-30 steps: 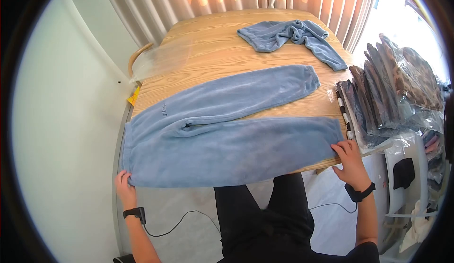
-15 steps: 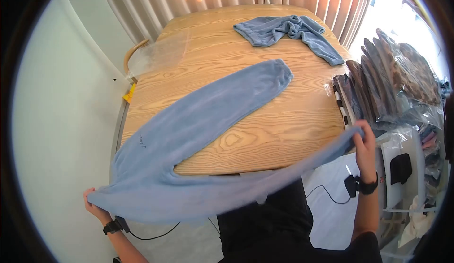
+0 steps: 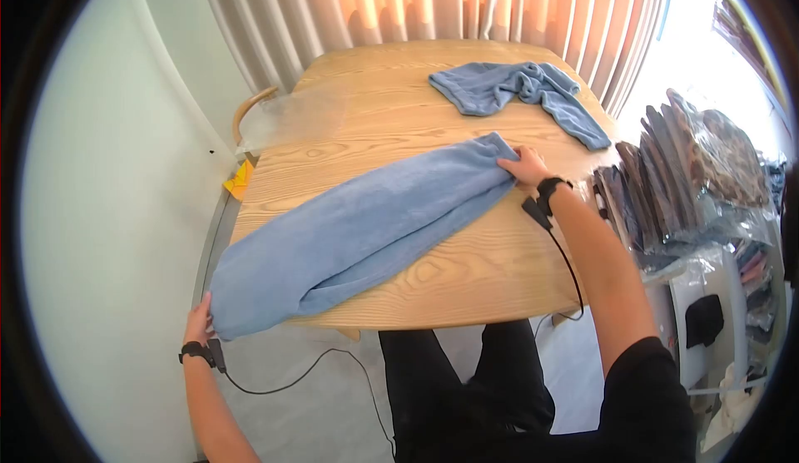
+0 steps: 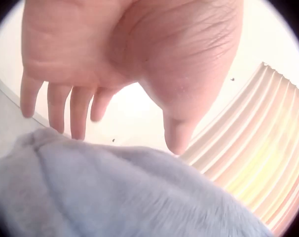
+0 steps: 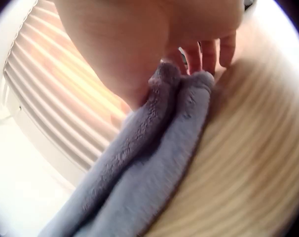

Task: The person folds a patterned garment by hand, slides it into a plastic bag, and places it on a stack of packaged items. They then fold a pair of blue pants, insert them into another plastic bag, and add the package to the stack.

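Observation:
Blue fleece trousers (image 3: 358, 222) lie folded lengthwise on the wooden table, one leg laid over the other, slanting from near left to far right. My right hand (image 3: 526, 168) holds the cuff end; in the right wrist view the thumb lies on one side of the two stacked leg layers (image 5: 154, 148) and the fingers on the other. At the waist end, my left hand (image 3: 199, 320) is right at the corner. The left wrist view shows its fingers (image 4: 79, 113) straight and spread from the thumb, tips at the fabric's edge (image 4: 139, 187).
A crumpled blue fleece garment (image 3: 516, 89) lies at the table's far right. Clear plastic (image 3: 304, 113) rests at the back left. Bagged folded clothes (image 3: 666, 172) stand along the right side. Cables run from both wrist cameras, one beside the table's front edge (image 3: 449, 323).
The near leg was lifted off the table and laid over the far leg. My right hand moved from the near right to the far cuffs; my left hand swung out left, then back to the waist corner.

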Demonstrator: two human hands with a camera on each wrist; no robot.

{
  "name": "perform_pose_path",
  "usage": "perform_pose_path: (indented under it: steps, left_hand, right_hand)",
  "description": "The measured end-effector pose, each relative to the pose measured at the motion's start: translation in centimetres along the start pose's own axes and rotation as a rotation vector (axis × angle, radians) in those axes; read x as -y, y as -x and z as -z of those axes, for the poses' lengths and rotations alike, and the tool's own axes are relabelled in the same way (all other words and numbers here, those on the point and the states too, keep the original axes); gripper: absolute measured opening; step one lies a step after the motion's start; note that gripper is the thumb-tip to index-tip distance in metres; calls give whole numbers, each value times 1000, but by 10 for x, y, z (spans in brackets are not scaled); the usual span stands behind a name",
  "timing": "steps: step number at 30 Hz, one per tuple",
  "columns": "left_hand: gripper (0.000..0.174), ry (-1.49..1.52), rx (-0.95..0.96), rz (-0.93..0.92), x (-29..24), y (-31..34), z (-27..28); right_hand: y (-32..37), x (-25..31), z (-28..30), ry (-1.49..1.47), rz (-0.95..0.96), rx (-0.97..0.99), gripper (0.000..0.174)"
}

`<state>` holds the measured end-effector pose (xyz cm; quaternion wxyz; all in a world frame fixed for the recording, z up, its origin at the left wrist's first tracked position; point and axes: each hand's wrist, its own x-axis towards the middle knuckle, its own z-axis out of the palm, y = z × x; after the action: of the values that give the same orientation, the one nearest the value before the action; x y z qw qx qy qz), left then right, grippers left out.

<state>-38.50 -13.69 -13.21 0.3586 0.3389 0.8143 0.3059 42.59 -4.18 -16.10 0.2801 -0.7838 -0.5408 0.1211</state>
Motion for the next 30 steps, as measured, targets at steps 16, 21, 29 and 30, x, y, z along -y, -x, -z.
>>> perform_pose_path:
  steps: [16, 21, 29, 30]
  left_hand:
    - [64, 369, 57, -551, -33, 54, -28]
    - [60, 315, 238, -318, -52, 49, -48]
    - [56, 210, 361, -435, -59, 45, -50]
    - [56, 210, 359, -437, -58, 46, -49]
  right_hand:
    - [86, -48, 117, -83, 28, -244, 34]
    - [132, -51, 116, 516, 367, -609, 28]
    - [115, -73, 127, -407, -56, -436, 31]
    - [118, -67, 135, -527, -118, -412, 30]
